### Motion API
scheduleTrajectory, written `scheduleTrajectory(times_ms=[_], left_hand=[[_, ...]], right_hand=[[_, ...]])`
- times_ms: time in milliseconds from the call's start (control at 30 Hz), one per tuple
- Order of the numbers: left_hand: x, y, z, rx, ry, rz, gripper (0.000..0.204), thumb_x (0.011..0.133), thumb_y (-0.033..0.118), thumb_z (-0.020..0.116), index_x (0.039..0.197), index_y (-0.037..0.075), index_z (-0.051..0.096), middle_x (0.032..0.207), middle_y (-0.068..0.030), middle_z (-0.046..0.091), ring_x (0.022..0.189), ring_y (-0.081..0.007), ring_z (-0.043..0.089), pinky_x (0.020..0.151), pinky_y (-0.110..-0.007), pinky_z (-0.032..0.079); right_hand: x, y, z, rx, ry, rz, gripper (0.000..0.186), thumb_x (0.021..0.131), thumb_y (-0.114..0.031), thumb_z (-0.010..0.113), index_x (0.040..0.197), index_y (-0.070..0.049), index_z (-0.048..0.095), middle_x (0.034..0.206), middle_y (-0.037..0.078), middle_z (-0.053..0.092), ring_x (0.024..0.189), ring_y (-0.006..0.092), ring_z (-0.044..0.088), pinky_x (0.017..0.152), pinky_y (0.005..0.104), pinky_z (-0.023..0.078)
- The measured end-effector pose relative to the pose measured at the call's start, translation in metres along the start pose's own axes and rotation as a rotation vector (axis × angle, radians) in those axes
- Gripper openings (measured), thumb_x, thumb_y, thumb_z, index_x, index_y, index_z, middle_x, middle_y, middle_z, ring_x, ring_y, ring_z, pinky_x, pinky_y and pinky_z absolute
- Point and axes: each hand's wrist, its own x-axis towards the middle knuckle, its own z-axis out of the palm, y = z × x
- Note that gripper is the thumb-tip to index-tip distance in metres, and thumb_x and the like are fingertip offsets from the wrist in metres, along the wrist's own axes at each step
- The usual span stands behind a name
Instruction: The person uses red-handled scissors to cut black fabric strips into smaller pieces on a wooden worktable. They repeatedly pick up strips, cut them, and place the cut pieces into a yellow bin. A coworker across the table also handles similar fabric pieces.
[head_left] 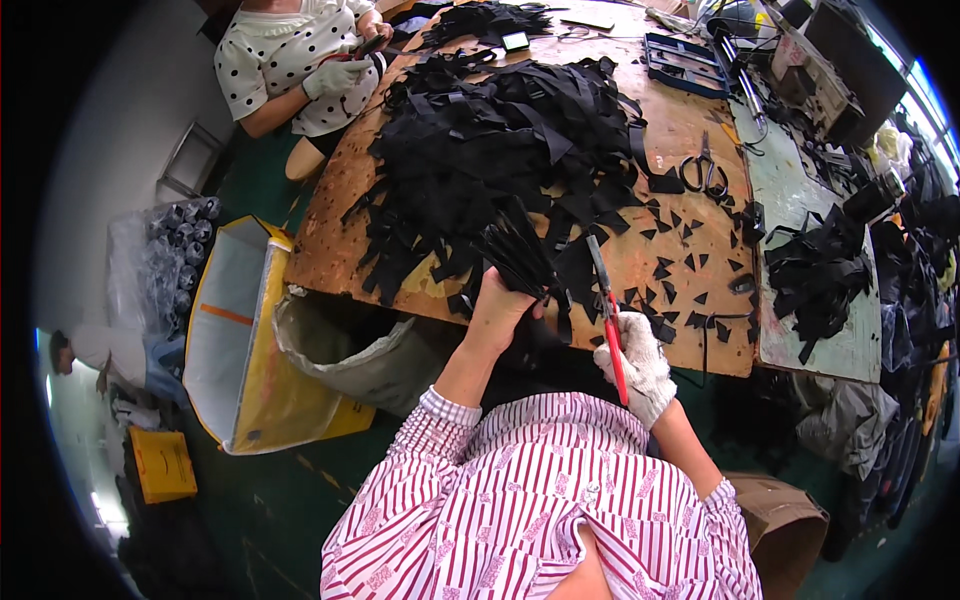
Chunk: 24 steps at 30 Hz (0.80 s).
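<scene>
My bare left hand (498, 308) is closed around a bundle of black fabric strips (520, 252), held over the table's near edge. Just right of it, my right hand (640, 368), in a white knit glove, grips red-handled scissors (612, 335) whose metal blades point away from me, close to the strips. Beyond both hands spreads a large heap of black fabric strips (490, 135). Small black triangular offcuts (665, 268) lie scattered to the right of the heap.
Across the wooden table (335, 235), at the far left, a person (300, 70) handles dark pieces. Black-handled scissors (704, 175) and a blue tray (685, 65) lie to the right. A white sack (335, 350) and a yellow bag (262, 390) stand below the left edge.
</scene>
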Motion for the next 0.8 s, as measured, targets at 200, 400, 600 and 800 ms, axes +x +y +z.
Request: scheduleTrajectory(times_ms=[200, 400, 600, 800], left_hand=[[0.005, 0.006, 0.012, 0.009, 0.095, 0.020, 0.023, 0.076, 0.006, 0.070, 0.095, -0.001, 0.060, 0.085, -0.0064, 0.062, 0.070, -0.0161, 0.063, 0.067, -0.029, 0.053], [0.003, -0.002, 0.017, 0.069, 0.056, -0.076, 0.007, 0.077, 0.001, 0.064, 0.083, 0.000, 0.060, 0.072, -0.0047, 0.059, 0.059, -0.0110, 0.055, 0.050, -0.022, 0.042], [-0.001, 0.001, 0.027, 0.077, 0.080, -0.059, 0.006, 0.075, -0.001, 0.062, 0.079, 0.003, 0.059, 0.066, -0.0002, 0.056, 0.052, -0.0067, 0.048, 0.045, -0.021, 0.036], [-0.004, -0.007, 0.032, 0.047, 0.128, -0.019, 0.008, 0.075, -0.001, 0.064, 0.079, 0.004, 0.060, 0.065, 0.0021, 0.055, 0.050, -0.0051, 0.046, 0.045, -0.020, 0.036]], right_hand=[[-0.004, -0.002, 0.001, 0.004, 0.043, -0.035, 0.046, 0.073, -0.021, 0.072, 0.106, -0.003, 0.046, 0.076, 0.005, 0.055, 0.066, 0.0147, 0.055, 0.061, 0.0292, 0.046], [-0.008, -0.001, 0.002, -0.183, 0.064, -0.104, 0.050, 0.072, -0.027, 0.071, 0.110, -0.005, 0.046, 0.080, 0.012, 0.059, 0.070, 0.0261, 0.060, 0.066, 0.0361, 0.047], [-0.009, -0.004, -0.001, -0.332, 0.073, -0.173, 0.054, 0.073, -0.028, 0.071, 0.114, -0.005, 0.045, 0.082, 0.013, 0.060, 0.073, 0.0314, 0.061, 0.068, 0.0381, 0.047], [-0.005, 0.010, 0.010, -0.047, 0.069, -0.031, 0.049, 0.074, -0.023, 0.070, 0.111, -0.003, 0.045, 0.081, 0.011, 0.059, 0.070, 0.0231, 0.059, 0.068, 0.0341, 0.047]])
